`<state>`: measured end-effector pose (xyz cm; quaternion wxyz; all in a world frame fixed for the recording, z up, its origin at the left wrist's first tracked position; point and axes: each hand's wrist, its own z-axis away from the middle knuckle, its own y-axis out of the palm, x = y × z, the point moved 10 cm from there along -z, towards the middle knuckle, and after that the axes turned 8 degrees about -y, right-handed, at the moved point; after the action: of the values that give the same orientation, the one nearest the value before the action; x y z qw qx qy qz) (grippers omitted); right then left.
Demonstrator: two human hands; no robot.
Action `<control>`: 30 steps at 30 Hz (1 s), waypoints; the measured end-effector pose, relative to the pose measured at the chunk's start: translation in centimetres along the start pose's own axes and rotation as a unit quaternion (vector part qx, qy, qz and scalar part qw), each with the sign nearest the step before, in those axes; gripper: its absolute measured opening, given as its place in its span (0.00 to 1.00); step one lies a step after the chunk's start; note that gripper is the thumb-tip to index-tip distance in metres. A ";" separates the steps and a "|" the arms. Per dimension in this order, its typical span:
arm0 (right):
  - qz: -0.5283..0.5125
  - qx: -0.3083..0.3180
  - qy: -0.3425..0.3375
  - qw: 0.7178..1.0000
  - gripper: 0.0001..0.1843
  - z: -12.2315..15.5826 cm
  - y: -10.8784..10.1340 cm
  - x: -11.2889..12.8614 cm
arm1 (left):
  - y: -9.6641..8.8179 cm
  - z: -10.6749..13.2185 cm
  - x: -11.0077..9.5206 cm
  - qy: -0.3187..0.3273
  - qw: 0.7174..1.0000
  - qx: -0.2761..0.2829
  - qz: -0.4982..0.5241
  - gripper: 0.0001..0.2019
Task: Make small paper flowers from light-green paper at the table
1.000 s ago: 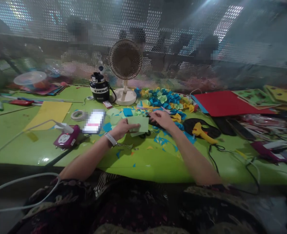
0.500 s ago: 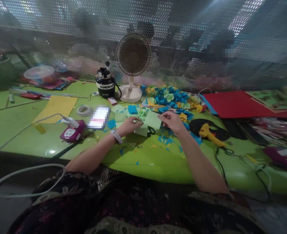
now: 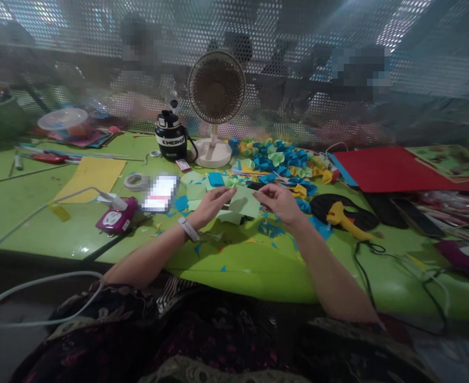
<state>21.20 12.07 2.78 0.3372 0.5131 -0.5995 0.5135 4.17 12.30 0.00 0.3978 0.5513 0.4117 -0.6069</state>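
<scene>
A pale green paper sheet [image 3: 244, 203] hangs tilted between my hands, above the table. My left hand [image 3: 212, 206], with a white wristband [image 3: 188, 229], reaches its left edge with the fingertips. My right hand [image 3: 278, 205] pinches its right edge. Just below lies a second pale green paper piece [image 3: 230, 217]. Blue paper scraps [image 3: 269, 229] are strewn near my right hand. A dark handle [image 3: 255, 186] shows beyond the sheet, but its tool is mostly hidden.
A heap of blue, green and yellow paper flowers [image 3: 276, 159] lies beyond my hands. On the green table [image 3: 234, 266] stand a phone [image 3: 160, 193], a tape roll [image 3: 135, 182], a magenta power socket [image 3: 117, 216], a yellow glue gun [image 3: 340, 217], a fan [image 3: 216, 88] and a black flask [image 3: 170, 139].
My right hand has moved from the dark object on the table onto the sheet's right edge. The sheet now hangs between both hands, and the view has shifted slightly.
</scene>
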 end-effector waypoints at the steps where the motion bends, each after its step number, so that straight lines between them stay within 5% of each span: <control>1: -0.005 -0.002 -0.006 1.000 0.25 0.1 0.2 0.2 | 0.6 -0.1 0.7 -0.032 0.998 0.031 0.048 0.20; 4: -0.017 -0.009 -0.017 1.000 0.24 0.2 0.6 0.3 | 2.0 -0.1 1.8 -0.081 0.984 0.092 0.126 0.19; 7: -0.016 -0.010 -0.021 1.000 0.24 0.2 0.6 0.2 | 2.1 -0.1 2.1 -0.097 0.977 0.095 0.167 0.19; 14: -0.002 0.033 -0.014 0.999 0.24 0.6 1.6 0.5 | -0.6 -0.3 1.6 -0.078 0.974 -0.032 0.211 0.21; 18: -0.014 0.053 -0.001 0.999 0.23 0.9 2.4 0.3 | -1.3 -0.5 1.5 -0.072 0.971 -0.057 0.219 0.22; 23: -0.011 0.034 0.000 0.999 0.22 0.8 2.1 0.1 | -0.3 -0.5 1.5 -0.064 0.975 -0.006 0.213 0.22; 28: 0.077 -0.067 -0.097 0.990 0.18 0.8 -0.1 2.0 | 1.3 -0.2 2.1 -0.097 0.975 0.067 0.187 0.19; 30: 0.092 -0.059 -0.109 0.988 0.17 0.9 0.0 2.1 | 1.5 -0.2 2.2 -0.105 0.975 0.075 0.181 0.18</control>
<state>20.81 10.67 4.55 0.2506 0.4885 -0.7062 0.4470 5.41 11.89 -2.32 0.4994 0.5782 0.2145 -0.6085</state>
